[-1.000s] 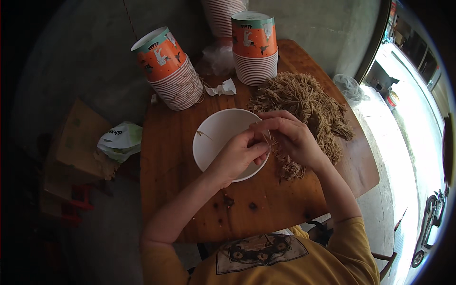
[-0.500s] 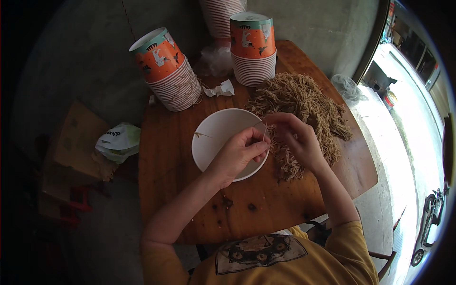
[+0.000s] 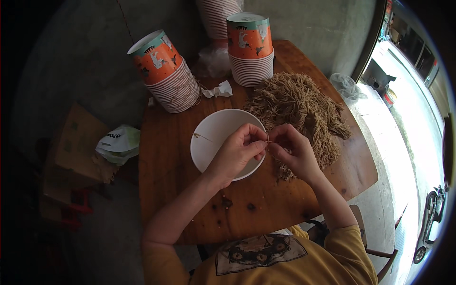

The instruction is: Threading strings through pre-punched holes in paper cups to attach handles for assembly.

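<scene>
My left hand (image 3: 241, 148) is over the right side of a white paper tub (image 3: 209, 124), its thumb and fingers pinched together. Close beside it, my right hand (image 3: 295, 149) pinches too, just off the tub's right rim. A thin strand (image 3: 268, 139) shows between the two sets of fingertips; most of it is hidden by them. One short brown fibre (image 3: 202, 137) clings to the tub's inner left wall. Right behind my right hand lies a big tangled heap of tan strings (image 3: 304, 102).
Two stacks of upturned paper tubs, an orange left stack (image 3: 166, 71) wound with string and a right stack (image 3: 250, 47), stand at the back of the wooden table (image 3: 171, 190). Crumpled white paper (image 3: 218, 89) lies between them. A cardboard box (image 3: 76, 142) is off to the left.
My right hand has come down and inward, its fingers closing near my left fingertips. The thin loop that stood between the hands is now mostly hidden. My left hand has barely moved.
</scene>
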The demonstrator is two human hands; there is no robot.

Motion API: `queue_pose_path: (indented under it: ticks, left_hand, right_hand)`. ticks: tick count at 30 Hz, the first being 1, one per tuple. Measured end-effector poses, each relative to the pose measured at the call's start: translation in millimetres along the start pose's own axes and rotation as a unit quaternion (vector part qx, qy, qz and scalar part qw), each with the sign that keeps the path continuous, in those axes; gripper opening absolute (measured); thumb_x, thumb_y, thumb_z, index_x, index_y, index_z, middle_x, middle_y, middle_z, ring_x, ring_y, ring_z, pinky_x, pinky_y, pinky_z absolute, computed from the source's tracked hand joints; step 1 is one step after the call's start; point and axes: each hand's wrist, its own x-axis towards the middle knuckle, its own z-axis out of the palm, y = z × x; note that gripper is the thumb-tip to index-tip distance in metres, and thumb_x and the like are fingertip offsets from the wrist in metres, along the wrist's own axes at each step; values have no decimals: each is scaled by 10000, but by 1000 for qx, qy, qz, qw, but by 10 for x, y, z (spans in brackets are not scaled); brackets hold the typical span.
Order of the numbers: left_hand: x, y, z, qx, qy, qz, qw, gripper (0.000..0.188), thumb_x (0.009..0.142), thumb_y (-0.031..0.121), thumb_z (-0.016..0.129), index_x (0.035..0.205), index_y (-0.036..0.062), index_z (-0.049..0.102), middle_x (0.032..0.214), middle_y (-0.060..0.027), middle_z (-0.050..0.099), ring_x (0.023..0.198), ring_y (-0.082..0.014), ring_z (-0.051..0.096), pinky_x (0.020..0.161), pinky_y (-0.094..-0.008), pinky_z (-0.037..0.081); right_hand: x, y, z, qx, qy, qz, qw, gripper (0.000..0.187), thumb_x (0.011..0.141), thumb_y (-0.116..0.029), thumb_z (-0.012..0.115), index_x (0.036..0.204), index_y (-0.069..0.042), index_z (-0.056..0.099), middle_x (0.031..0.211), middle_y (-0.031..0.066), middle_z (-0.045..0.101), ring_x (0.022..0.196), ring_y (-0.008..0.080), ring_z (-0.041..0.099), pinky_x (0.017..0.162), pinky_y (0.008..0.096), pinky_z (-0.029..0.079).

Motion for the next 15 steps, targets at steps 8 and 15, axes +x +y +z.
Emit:
queue_pose_path:
  ticks: [8, 15]
  left_hand:
    - [12, -14, 38, 55, 17, -4, 998, 142, 895, 64, 573, 1025, 31, 525, 939, -16, 562, 809, -58, 530, 724, -206, 453]
    - [63, -42, 69, 162, 19, 31, 986, 178, 882, 96, 613, 1022, 27, 527, 937, -3, 562, 838, -62, 535, 765, -218, 459]
  right_hand:
    - [20, 31, -35, -36, 12, -9, 999, 129, 836, -3, 628, 947, -11, 563, 863, 50, 607, 746, 104, 595, 648, 252, 490]
    - [74, -126, -91, -142, 3, -83, 986, 116, 837, -9, 619, 939, -11, 564, 884, 71, 565, 764, 186, 615, 657, 287, 504]
